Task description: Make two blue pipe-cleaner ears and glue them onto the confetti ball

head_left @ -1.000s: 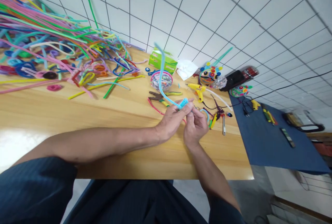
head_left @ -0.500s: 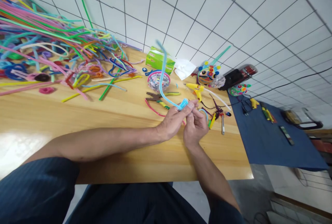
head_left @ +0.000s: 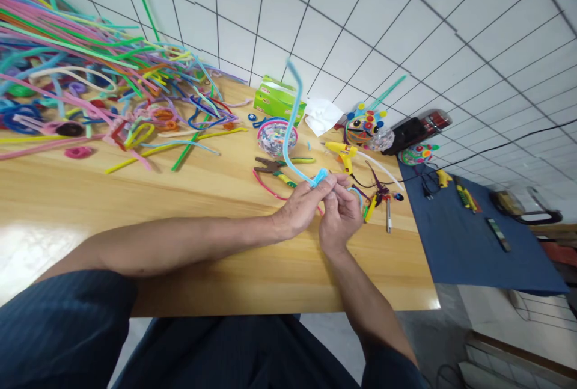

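In the head view, the light-blue pipe cleaner (head_left: 286,147) is between my hands, above the surface (head_left: 216,196). My left hand (head_left: 300,208) pinches it just below its bunched, flattened end; the fingers of my right hand (head_left: 339,217) are pressed together beside them, seemingly on the same piece, though the contact is hidden. I judge it very light, fuzzy and hardly slippery, with a bendable core that keeps a curve but kinks easily; the bunched part looks the firmest place to hold. Its long axis runs from my fingers leftward and away, then bows upward past the patterned ball (head_left: 269,138), the free tip pointing towards the tiled wall (head_left: 360,22).
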Demonstrator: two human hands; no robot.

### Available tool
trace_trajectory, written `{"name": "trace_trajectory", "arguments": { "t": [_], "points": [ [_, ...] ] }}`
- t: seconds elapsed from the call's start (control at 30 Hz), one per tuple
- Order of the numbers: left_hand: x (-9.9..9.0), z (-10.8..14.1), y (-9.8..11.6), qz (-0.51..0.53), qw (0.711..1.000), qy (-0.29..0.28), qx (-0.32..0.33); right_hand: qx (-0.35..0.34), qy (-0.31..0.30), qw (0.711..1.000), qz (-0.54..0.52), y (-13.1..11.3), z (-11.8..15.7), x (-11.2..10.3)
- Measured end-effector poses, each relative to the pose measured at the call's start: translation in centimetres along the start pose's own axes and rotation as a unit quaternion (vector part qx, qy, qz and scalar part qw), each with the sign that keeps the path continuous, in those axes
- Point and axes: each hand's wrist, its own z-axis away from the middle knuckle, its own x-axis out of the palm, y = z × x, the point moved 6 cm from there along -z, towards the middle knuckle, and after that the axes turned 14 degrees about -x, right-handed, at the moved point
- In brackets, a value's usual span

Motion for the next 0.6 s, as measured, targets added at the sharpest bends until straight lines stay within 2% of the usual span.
{"name": "trace_trajectory", "arguments": {
  "t": [0.1, 0.17, 0.23, 0.3, 0.33, 0.4, 0.43, 0.5, 0.6],
  "points": [
    [-0.6, -0.5, -0.5, 0.003, 1.000, 0.007, -0.012, 0.009, -0.037, 0.999, 0.017, 0.5, 0.1, 0.2],
    [-1.8, -1.0, -0.8, -0.006, 0.999, 0.035, -0.036, -0.017, -0.104, 0.994, 0.028, 0.6, -0.3, 0.4],
    [-3.5, -1.4, -1.0, -0.027, 0.993, 0.073, -0.087, -0.086, -0.181, 0.978, 0.065, 0.3, -1.2, 0.4],
    [-5.1, -1.5, -1.3, -0.060, 0.981, 0.075, -0.170, -0.187, -0.211, 0.952, 0.123, -0.3, -2.4, -0.1],
    [-5.4, -1.3, -1.6, -0.085, 0.969, 0.037, -0.231, -0.243, -0.203, 0.937, 0.149, -0.8, -3.0, -0.5],
    [-5.7, -0.5, -2.2, -0.135, 0.931, -0.081, -0.331, -0.343, -0.195, 0.899, 0.193, -1.8, -3.8, -1.0],
    [-5.9, -0.1, -2.3, -0.151, 0.914, -0.123, -0.357, -0.378, -0.208, 0.878, 0.206, -2.1, -3.8, -0.9],
    [-6.3, 0.7, -2.7, -0.177, 0.884, -0.187, -0.391, -0.418, -0.255, 0.847, 0.208, -2.5, -3.6, -0.3],
    [-6.8, 1.0, -3.6, -0.195, 0.863, -0.233, -0.404, -0.430, -0.320, 0.821, 0.200, -2.4, -2.8, 0.7]
  ]
}}
